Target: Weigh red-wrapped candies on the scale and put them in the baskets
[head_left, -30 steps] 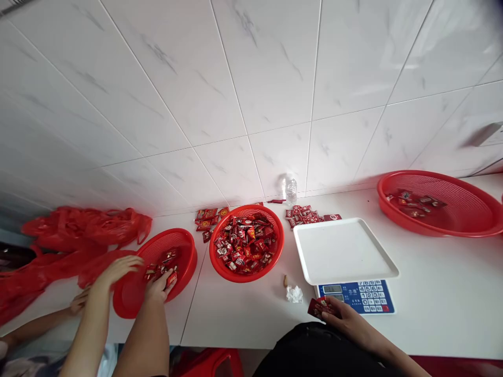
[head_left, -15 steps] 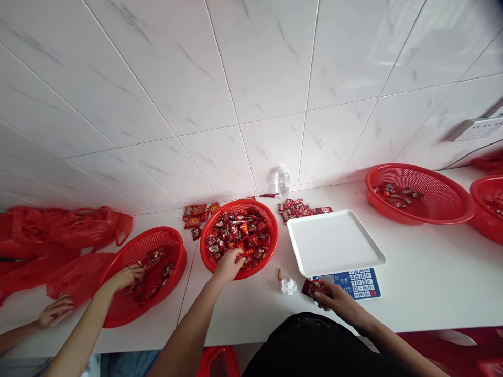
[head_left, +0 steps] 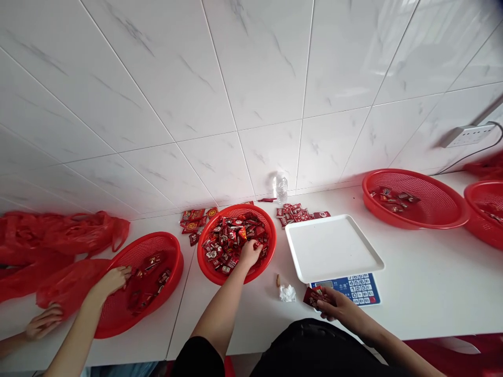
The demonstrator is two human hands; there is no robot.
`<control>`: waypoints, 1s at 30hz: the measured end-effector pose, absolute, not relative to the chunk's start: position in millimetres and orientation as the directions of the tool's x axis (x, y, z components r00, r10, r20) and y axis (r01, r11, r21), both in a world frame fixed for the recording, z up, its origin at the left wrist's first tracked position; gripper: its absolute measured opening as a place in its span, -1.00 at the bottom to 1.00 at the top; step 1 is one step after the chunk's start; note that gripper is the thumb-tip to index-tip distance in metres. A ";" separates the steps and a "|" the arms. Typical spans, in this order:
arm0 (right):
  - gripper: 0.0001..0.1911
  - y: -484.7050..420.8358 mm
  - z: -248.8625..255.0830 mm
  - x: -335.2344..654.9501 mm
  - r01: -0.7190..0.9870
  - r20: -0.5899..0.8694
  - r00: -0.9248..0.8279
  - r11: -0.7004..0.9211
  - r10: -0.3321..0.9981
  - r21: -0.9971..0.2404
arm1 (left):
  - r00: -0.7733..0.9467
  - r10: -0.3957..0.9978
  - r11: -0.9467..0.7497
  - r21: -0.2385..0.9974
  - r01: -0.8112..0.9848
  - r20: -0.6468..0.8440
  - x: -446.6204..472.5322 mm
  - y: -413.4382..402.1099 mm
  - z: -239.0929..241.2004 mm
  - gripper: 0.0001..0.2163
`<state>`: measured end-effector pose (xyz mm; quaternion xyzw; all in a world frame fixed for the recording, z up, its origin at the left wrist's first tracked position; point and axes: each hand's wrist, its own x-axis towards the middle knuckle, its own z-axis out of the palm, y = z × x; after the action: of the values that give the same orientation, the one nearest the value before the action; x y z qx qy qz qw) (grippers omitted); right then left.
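My left hand [head_left: 250, 254] reaches into the round red basket [head_left: 203, 264], over the right part of a heap of small red snack packets [head_left: 231, 246]. Its fingers are pinched on a red packet there, only partly visible. Before the scale, my right hand [head_left: 334, 303] is closed around several red snack packets [head_left: 313, 296], held just left of the keypad. The digital scale [head_left: 356, 288] has a blue panel, and a white tray [head_left: 334, 246] sits on top of it.
Loose packets [head_left: 293, 213] lie behind the tray beside a clear bottle [head_left: 281, 188]. Crumpled tissue [head_left: 287, 293] rests near my right hand. At left, a co-worker's hand [head_left: 112, 280] is in another red basket [head_left: 173, 246]. More red baskets [head_left: 451, 212] stand at right.
My left hand has moved right within the basket, from its front edge to the right part of the heap. The right hand still holds its packets in nearly the same place.
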<state>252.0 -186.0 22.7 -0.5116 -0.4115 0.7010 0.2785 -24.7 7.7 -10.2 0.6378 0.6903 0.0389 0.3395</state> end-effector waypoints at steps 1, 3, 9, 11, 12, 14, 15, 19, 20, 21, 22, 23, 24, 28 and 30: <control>-0.49 -186.8 21.9 252.3 0.031 -0.495 -0.316 -0.513 0.809 -0.858 | 0.008 0.910 0.196 0.448 0.873 -0.414 -32.1 9.1 -8.9 -0.62; -0.49 -187.7 21.0 251.4 0.036 -0.497 -0.313 -0.513 0.810 -0.858 | -0.061 0.899 0.233 0.357 0.905 -0.434 -49.7 9.7 -6.1 -0.64; -0.50 -186.6 22.0 242.0 0.044 -0.447 -0.357 -0.463 0.820 -0.885 | -0.072 0.851 0.227 0.242 0.943 -0.519 -83.4 0.7 -5.7 -0.51; -0.51 -186.1 22.5 239.4 0.046 -0.453 -0.357 -0.469 0.817 -0.882 | -0.043 0.853 0.209 0.266 0.941 -0.521 -84.6 -0.8 -8.8 -0.49; -0.51 -186.1 22.6 238.6 0.047 -0.455 -0.355 -0.470 0.817 -0.881 | -0.029 0.855 0.205 0.286 0.936 -0.518 -84.1 -1.0 -10.5 -0.49; -0.52 -186.2 22.0 238.0 0.045 -0.451 -0.350 -0.466 0.821 -0.883 | -0.002 0.856 0.209 0.343 0.916 -0.517 -81.8 -1.1 -13.7 -0.54; -0.52 -186.4 21.3 238.2 0.041 -0.447 -0.348 -0.463 0.824 -0.885 | 0.011 0.854 0.218 0.378 0.900 -0.520 -80.1 -1.2 -14.9 -0.59; -0.50 -187.7 16.3 241.0 0.037 -0.446 -0.337 -0.462 0.829 -0.886 | 0.072 0.838 0.279 0.538 0.796 -0.541 -69.8 -0.4 -14.9 -0.77; -0.50 -188.1 15.0 241.7 0.039 -0.448 -0.333 -0.463 0.830 -0.886 | 0.081 0.838 0.295 0.575 0.763 -0.539 -66.5 0.5 -13.4 -0.77; -0.50 -188.7 14.0 242.3 0.042 -0.451 -0.329 -0.464 0.830 -0.885 | 0.087 0.840 0.310 0.607 0.731 -0.535 -63.2 1.7 -11.6 -0.74; -0.50 -189.3 13.2 242.7 0.044 -0.454 -0.326 -0.467 0.829 -0.883 | 0.091 0.843 0.323 0.633 0.703 -0.531 -59.8 3.1 -9.5 -0.71; -0.50 -189.9 12.9 242.8 0.045 -0.457 -0.324 -0.469 0.829 -0.882 | 0.093 0.843 0.334 0.651 0.682 -0.529 -56.5 4.5 -7.5 -0.66; -0.51 -190.6 12.9 242.6 0.047 -0.458 -0.323 -0.470 0.828 -0.882 | 0.094 0.841 0.342 0.659 0.670 -0.532 -53.2 5.7 -5.7 -0.62; -0.56 -192.7 15.1 240.2 0.047 -0.443 -0.330 -0.454 0.834 -0.890 | 0.046 0.827 0.364 0.596 0.716 -0.561 -39.1 5.2 -5.2 -0.46; -0.57 -193.1 16.3 239.3 0.047 -0.439 -0.329 -0.450 0.836 -0.892 | -0.004 0.825 0.374 0.540 0.754 -0.566 -31.8 2.5 -8.7 -0.47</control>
<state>239.3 -193.1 16.3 -0.5028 -0.4389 0.6871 0.2871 -31.8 2.5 -8.7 0.5581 0.7072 0.0408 0.4321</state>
